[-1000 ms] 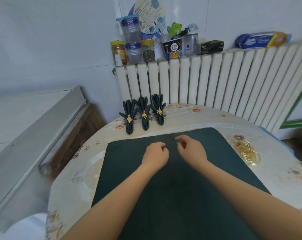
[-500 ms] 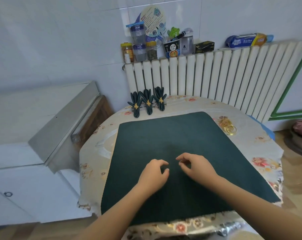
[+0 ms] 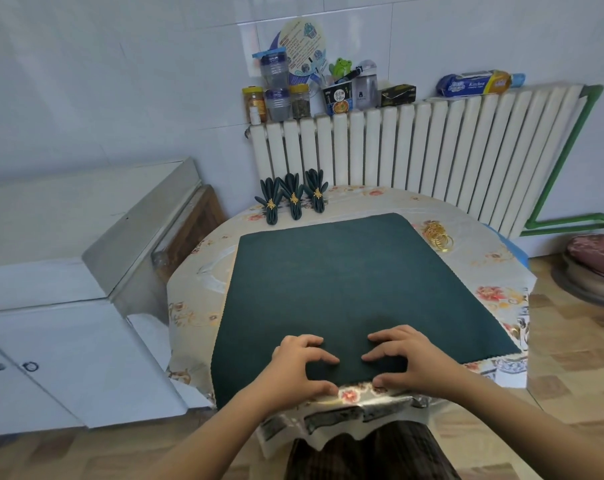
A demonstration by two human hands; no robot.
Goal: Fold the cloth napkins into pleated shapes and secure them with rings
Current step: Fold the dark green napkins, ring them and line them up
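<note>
A dark green cloth napkin lies spread flat on the round table. My left hand and right hand sit side by side at its near edge. Their arched fingers lie on top of the cloth, and the thumbs are at the hem, pinching it. Three folded, pleated green napkins with gold rings stand in a row at the far left of the table. A pile of loose gold rings lies just past the napkin's far right corner.
A floral plastic cover hangs over the table's edge. A white radiator behind it carries jars and boxes. A white cabinet stands at the left, and a cushioned stool on the floor at the right.
Both hands slid from the middle of the napkin back to its near edge and spread their fingers over the hem. The view pulled back and tilted down.
</note>
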